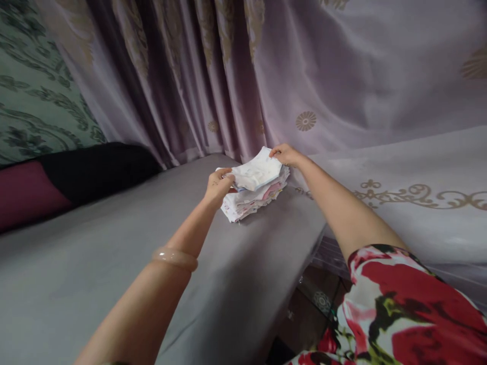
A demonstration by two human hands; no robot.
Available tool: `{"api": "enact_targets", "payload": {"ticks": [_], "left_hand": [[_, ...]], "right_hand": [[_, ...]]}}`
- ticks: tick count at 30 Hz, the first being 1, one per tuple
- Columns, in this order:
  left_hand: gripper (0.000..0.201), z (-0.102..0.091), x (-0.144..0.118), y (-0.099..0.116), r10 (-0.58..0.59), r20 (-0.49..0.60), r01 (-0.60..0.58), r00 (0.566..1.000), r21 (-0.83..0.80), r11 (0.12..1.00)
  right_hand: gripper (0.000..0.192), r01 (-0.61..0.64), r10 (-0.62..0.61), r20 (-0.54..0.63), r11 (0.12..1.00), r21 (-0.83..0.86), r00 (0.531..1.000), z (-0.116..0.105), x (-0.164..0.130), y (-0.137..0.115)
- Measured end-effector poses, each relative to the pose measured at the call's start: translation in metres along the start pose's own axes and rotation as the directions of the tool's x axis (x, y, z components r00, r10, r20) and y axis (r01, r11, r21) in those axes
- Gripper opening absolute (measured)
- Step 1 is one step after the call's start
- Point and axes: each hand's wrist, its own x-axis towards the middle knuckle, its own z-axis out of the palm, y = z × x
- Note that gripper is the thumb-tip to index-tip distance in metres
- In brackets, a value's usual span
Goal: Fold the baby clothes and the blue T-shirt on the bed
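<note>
A big shiny purple curtain (236,76) hangs all along the back. In front of it is a wide grey seat (114,253), with a long black and dark red cushion (102,167) on its left edge. My pile of cloths (245,207) sits near the seat's far right corner, close to the right edge. On top is one white cloth (256,171); I can't tell if all of it touches the pile. It looks thin, light and floppy, so I think it won't break, but it could bend or slide. Its two ends look best to hold. My left hand (219,185) is nearly closed, pinching the left end. My right hand (285,153) pinches the right end with its fingertips. A pale bangle (175,257) is on my left arm.
</note>
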Motion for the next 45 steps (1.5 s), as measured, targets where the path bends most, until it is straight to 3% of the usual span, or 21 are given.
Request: {"api": "enact_targets", "payload": {"ticks": [7, 15, 21, 27, 30, 33, 38, 45], "left_hand": [[0.058, 0.019, 0.002, -0.018, -0.054, 0.071, 0.057, 0.996, -0.044, 0.997], [0.060, 0.012, 0.013, -0.049, -0.048, 0.057, 0.043, 0.997, 0.096, 0.995], [0.062, 0.008, 0.008, -0.050, -0.038, 0.054, 0.022, 0.998, 0.271, 0.962], [0.049, 0.005, 0.001, -0.043, 0.104, 0.022, -0.098, 0.994, 0.554, 0.826], [0.043, 0.003, -0.005, -0.043, 0.195, 0.008, -0.146, 0.981, 0.692, 0.707], [0.044, -0.002, -0.012, -0.048, 0.227, 0.029, -0.174, 0.974, 0.736, 0.654], [0.042, -0.028, -0.022, -0.063, 0.304, 0.020, -0.222, 0.953, 0.729, 0.648], [0.045, -0.103, -0.040, -0.087, 0.237, -0.069, -0.077, 0.969, 0.828, 0.556]], "right_hand": [[0.037, 0.053, -0.068, -0.031, 0.936, -0.348, 0.997, 0.002, 0.005, 0.008], [0.043, 0.055, -0.088, -0.048, 0.880, -0.471, 0.995, 0.021, -0.010, 0.015], [0.043, 0.070, -0.092, -0.022, 0.872, -0.485, 0.996, 0.034, -0.021, 0.022], [0.037, 0.011, -0.013, 0.000, 0.867, -0.498, 1.000, 0.036, -0.024, 0.023], [0.037, 0.037, -0.059, -0.032, 0.875, -0.483, 0.998, 0.041, -0.027, 0.007], [0.050, 0.107, -0.083, 0.080, 0.914, -0.390, 0.993, 0.054, -0.032, -0.017], [0.077, -0.006, 0.071, 0.195, 0.949, -0.316, 0.978, 0.083, -0.037, -0.040], [0.081, -0.019, 0.095, 0.164, 0.910, -0.414, 0.982, 0.102, -0.034, -0.039]]}}
